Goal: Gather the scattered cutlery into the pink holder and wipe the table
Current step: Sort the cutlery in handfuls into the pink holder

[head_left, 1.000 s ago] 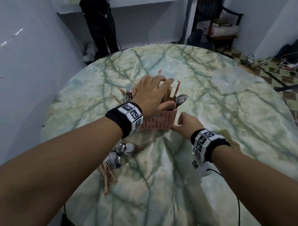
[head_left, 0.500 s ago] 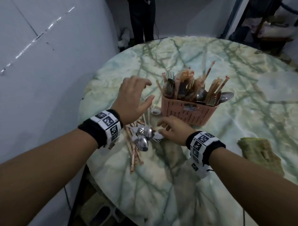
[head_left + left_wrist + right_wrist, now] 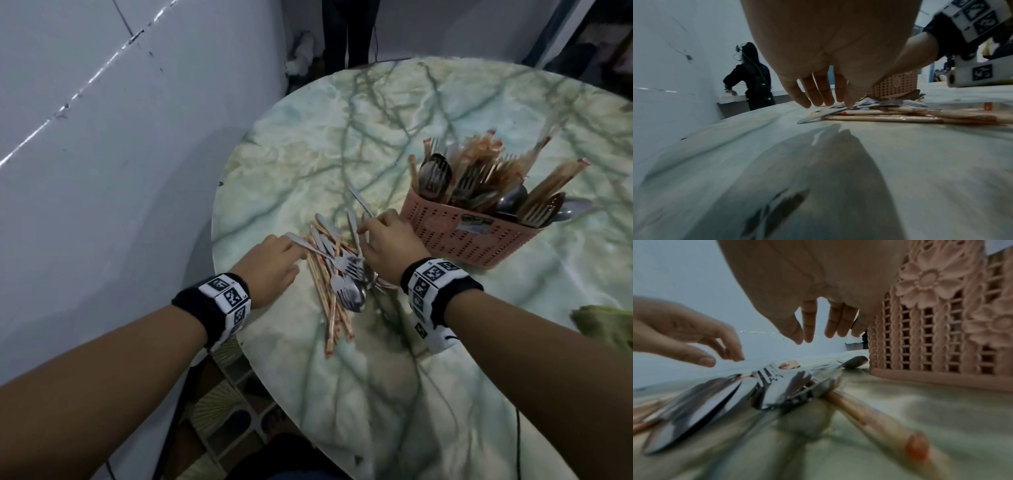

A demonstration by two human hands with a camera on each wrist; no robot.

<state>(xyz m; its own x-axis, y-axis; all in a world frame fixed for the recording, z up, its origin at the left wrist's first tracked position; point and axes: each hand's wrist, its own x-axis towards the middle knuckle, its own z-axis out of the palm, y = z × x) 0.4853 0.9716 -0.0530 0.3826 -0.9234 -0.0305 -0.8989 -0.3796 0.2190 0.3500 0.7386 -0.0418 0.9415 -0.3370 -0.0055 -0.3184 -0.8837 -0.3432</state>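
A loose pile of forks, spoons and wrapped chopsticks (image 3: 337,277) lies near the table's left edge. To its right stands the pink holder (image 3: 469,233), full of upright cutlery. My left hand (image 3: 294,255) reaches in from the left, its straight fingers (image 3: 818,97) just touching the handle ends of the pile (image 3: 879,112). My right hand (image 3: 371,228) hovers over the far side of the pile, next to the holder (image 3: 931,337). Its fingers (image 3: 809,331) hang down with nothing visibly between them. A spoon handle (image 3: 359,200) slants up just beyond its fingertips.
The round green marble table (image 3: 411,394) ends close to the left of the pile, with a grey wall (image 3: 102,171) beyond. A green cloth (image 3: 606,325) lies at the right edge of the view. A person in black (image 3: 754,78) stands far behind the table.
My left hand has come off the top of the holder and dropped to the loose pile. My right hand has left the holder's base and moved over the pile too.
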